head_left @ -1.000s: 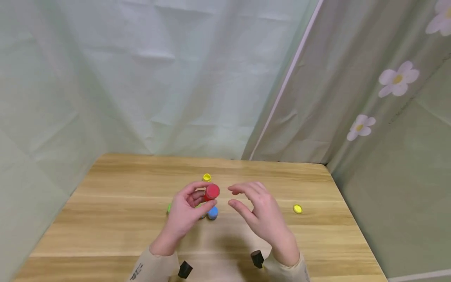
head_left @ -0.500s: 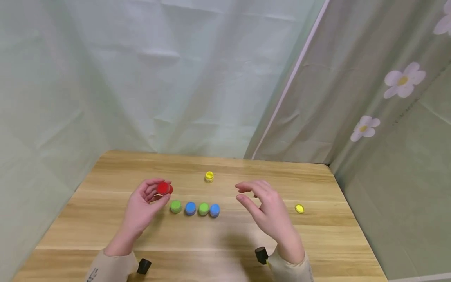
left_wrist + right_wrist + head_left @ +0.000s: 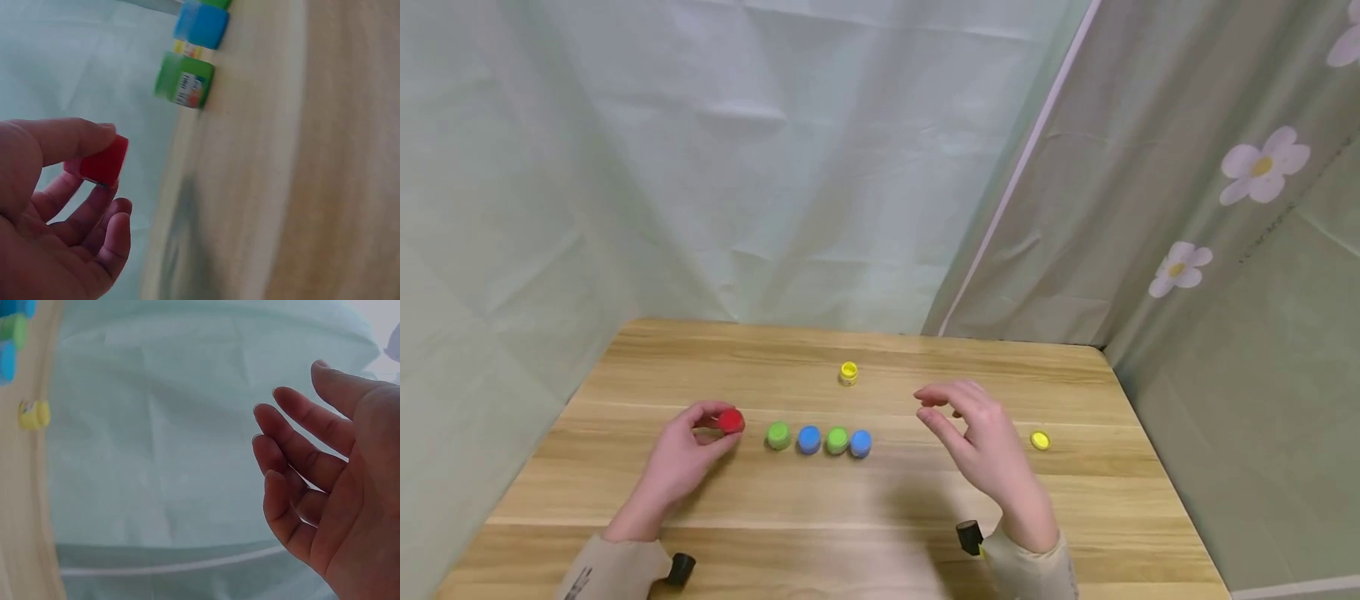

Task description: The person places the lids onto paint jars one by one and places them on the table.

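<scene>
My left hand (image 3: pixel 682 454) pinches a small red paint jar (image 3: pixel 731 421) between thumb and fingers, at the left end of a row of jars. In the left wrist view the red jar (image 3: pixel 105 161) appears held off the table. The row, left to right, is a green jar (image 3: pixel 778 436), a blue jar (image 3: pixel 808 440), another green jar (image 3: pixel 837 440) and another blue jar (image 3: pixel 861 443), all lidded. My right hand (image 3: pixel 981 437) hovers over the table to the right of the row, fingers loosely bent, nothing in it.
Behind the row stands a yellow jar (image 3: pixel 848 373) without its lid. A yellow lid (image 3: pixel 1040 440) lies on the right side of the wooden table (image 3: pixel 820 533). Pale curtains (image 3: pixel 820 167) hang behind the table and at its sides.
My left hand has carried the red jar left and then lower, from over the row to beyond its left end. My right hand has shifted slightly right, still holding nothing.
</scene>
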{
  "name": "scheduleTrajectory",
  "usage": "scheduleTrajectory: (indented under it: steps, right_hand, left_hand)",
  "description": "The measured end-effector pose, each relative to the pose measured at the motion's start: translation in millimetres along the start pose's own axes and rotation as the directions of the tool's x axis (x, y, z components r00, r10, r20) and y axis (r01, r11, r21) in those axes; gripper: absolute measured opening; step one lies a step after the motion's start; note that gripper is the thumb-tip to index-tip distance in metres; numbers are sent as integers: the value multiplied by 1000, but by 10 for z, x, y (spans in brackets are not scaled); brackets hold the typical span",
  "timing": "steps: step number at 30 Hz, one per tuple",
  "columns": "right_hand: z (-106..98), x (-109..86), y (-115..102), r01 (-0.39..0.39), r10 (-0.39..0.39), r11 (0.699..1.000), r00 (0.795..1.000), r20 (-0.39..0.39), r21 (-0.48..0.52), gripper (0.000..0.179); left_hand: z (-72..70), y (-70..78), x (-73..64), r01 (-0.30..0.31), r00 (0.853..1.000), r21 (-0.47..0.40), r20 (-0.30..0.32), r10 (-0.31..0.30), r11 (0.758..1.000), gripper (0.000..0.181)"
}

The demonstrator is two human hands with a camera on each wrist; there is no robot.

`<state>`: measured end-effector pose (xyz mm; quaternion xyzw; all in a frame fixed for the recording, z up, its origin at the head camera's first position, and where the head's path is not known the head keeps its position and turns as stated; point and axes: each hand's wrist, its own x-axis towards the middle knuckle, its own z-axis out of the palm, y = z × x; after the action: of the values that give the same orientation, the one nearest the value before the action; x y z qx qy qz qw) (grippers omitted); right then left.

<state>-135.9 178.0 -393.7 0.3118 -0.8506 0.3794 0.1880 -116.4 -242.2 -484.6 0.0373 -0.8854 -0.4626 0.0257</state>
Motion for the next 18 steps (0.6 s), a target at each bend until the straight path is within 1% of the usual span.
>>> scheduleTrajectory:
  steps: [4, 7, 11, 18]
  right_hand:
    - [-32, -78, 97, -48, 49, 998, 999, 20, -31, 16]
    - [-70, -138, 154, -64, 65, 997, 997, 29, -51, 16]
    - [-123, -201, 204, -77, 80, 994, 996, 40, -75, 16]
    - [-202, -291, 255, -116, 125, 985, 990, 63, -128, 15]
  left_hand:
    - [24, -93, 32, 32, 999, 65, 38, -34, 997, 46]
    - [42, -138, 51, 44, 998, 108, 47, -49, 993, 47]
    - [59, -161, 76, 41, 998, 146, 40, -47, 988, 48]
    - [111, -171, 123, 31, 999, 170, 38, -38, 985, 46]
